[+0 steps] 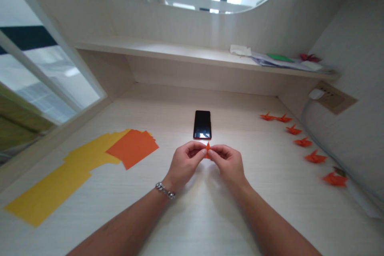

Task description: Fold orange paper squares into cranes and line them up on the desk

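Centrally, one folded orange paper [208, 152] between left hand [186, 162] and right hand [230, 163], both pinched on it, one smartphone [202, 124] just beyond, six orange origami cranes [315, 157] at right

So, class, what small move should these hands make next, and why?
Probably, the right hand should press a fold firmer while the left hand steadies the small orange paper: both pinch it from opposite sides, and its narrow tip juts out between them.
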A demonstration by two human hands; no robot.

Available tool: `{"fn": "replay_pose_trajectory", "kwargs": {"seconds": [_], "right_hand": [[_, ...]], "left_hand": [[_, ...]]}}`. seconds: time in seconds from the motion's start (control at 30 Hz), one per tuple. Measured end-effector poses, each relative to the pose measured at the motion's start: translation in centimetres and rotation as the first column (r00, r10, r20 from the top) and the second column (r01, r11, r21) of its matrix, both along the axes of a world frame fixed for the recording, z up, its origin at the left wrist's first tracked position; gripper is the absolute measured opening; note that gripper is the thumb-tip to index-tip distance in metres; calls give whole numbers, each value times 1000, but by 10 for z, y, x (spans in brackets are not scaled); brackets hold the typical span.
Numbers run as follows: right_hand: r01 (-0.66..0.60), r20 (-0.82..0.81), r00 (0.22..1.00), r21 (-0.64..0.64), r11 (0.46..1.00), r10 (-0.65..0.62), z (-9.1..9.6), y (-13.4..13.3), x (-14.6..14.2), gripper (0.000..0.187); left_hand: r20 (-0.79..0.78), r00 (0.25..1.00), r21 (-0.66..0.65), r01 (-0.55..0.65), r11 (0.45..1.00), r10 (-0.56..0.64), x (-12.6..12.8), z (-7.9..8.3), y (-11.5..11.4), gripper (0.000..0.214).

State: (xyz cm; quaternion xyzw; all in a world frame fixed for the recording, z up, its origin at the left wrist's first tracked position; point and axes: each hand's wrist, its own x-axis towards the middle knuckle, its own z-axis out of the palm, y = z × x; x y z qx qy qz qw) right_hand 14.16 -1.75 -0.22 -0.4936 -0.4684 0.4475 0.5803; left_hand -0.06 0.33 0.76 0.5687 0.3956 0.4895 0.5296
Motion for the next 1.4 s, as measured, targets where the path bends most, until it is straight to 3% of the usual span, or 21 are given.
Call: {"fn": "replay_pose_trajectory", "kwargs": {"seconds": [0.2,0.4,0.63,0.93,1.1,1.27,1.4], "right_hand": [[1,-7,1000,1,1000,-1,4,-2,-2,11],[23,-69,997,12,1000,-23,3,-1,-3,17],[31,-94,995,-11,999,-32,8,-2,-2,27],[52,15,998,81,995,-54,6,-6,-3,14],[50,61,997,97,994,-56,7,-7,-2,13],[-24,0,1000,79,997,24,6,-5,0,11],[-18,-3,1000,70,997,18,6,-4,0,10]], "left_hand": [[-61,997,-19,-42,999,41,-1,-3,1,18],[106,992,-64,-60,996,66,2,-1,1,21],[131,990,-82,-32,996,42,2,2,0,24],[251,962,-244,167,955,-104,1,-1,0,25],[316,941,-294,219,930,-122,0,-2,0,22],[357,921,-308,273,911,-155,-2,-1,2,23],[332,923,-301,299,906,-194,-2,-1,2,26]]}}
